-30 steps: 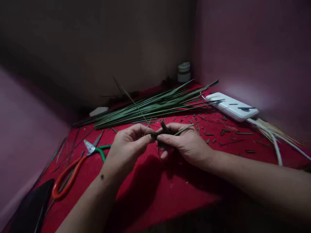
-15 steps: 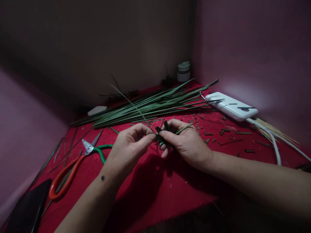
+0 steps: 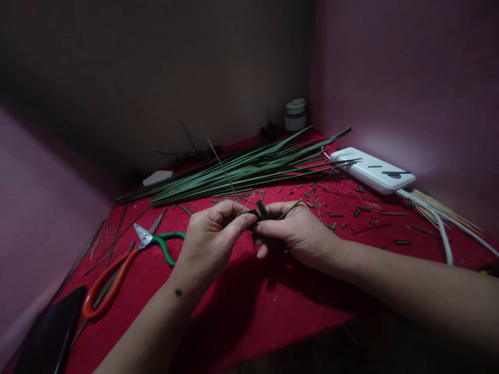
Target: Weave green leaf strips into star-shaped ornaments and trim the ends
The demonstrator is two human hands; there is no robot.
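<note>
Between my two hands is a small folded piece of green leaf strips (image 3: 262,210), held over the red cloth. My left hand (image 3: 218,228) pinches its left edge with thumb and forefinger; a long thin strip (image 3: 220,162) sticks up and away behind those fingers. My right hand (image 3: 298,228) grips the piece from the right, the thumb across it and the other fingers curled beneath. Another narrow strip (image 3: 291,209) pokes out over the right hand. The fingers hide much of the folds. Scissors (image 3: 145,238) with one orange and one green handle lie with blades parted, left of my left hand.
A bundle of long green leaves (image 3: 234,174) lies behind my hands. Leaf scraps (image 3: 335,215) litter the right side. A white power strip (image 3: 376,170) with cables sits at the right wall. A dark phone-like slab (image 3: 52,332) rests front left; a white-lidded jar (image 3: 295,115) stands far back.
My left hand has shifted slightly right, closer to my right hand. The long strip's tip has swung right and stands steeper. Both hands keep their hold on the folded leaf piece.
</note>
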